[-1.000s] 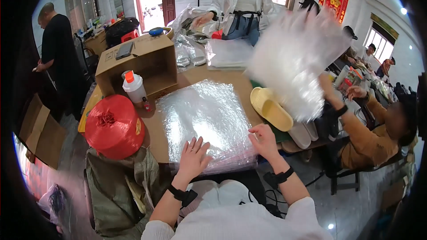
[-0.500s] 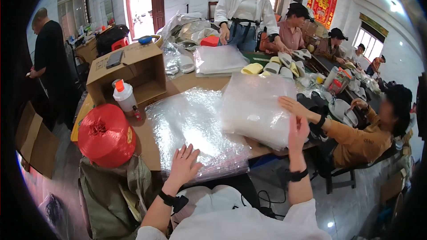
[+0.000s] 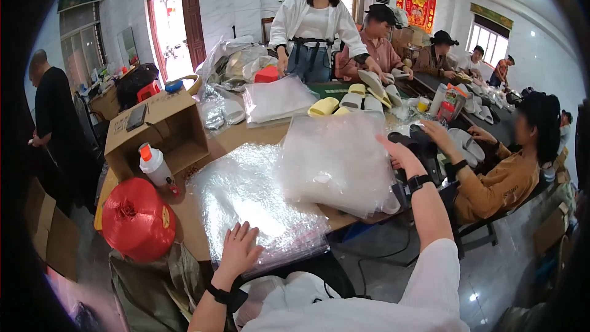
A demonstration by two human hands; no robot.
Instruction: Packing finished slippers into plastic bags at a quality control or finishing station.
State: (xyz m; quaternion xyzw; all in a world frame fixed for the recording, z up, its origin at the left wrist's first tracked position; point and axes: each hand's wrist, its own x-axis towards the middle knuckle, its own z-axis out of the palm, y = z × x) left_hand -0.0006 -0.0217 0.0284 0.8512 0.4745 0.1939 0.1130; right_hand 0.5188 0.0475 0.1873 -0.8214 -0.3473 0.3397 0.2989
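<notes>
My left hand [image 3: 241, 249] lies with fingers spread on a stack of shiny clear plastic bags [image 3: 230, 187] in front of me. To the right, a stack of frosted plastic bags [image 3: 332, 169] partly overlaps the shiny ones. My right hand [image 3: 401, 155] reaches to the frosted stack's right edge, its index finger stretched over the plastic. The other fingers of that hand are partly hidden, and I see no bag lifted in them. Just beyond it are dark slippers [image 3: 419, 144] and a co-worker's hand [image 3: 439, 138].
On the left stand a red twine roll [image 3: 138, 218], a white bottle with an orange cap [image 3: 156, 166] and an open cardboard box [image 3: 178, 141]. Across the table are more clear bags [image 3: 279, 99] and yellow and grey slippers [image 3: 326, 106]. Co-workers sit and stand along the far and right sides.
My right hand has gone from raised upright beside the frosted stack to its upper right edge. The co-worker's hand has left that stack and moved right. My view has shifted a little.
</notes>
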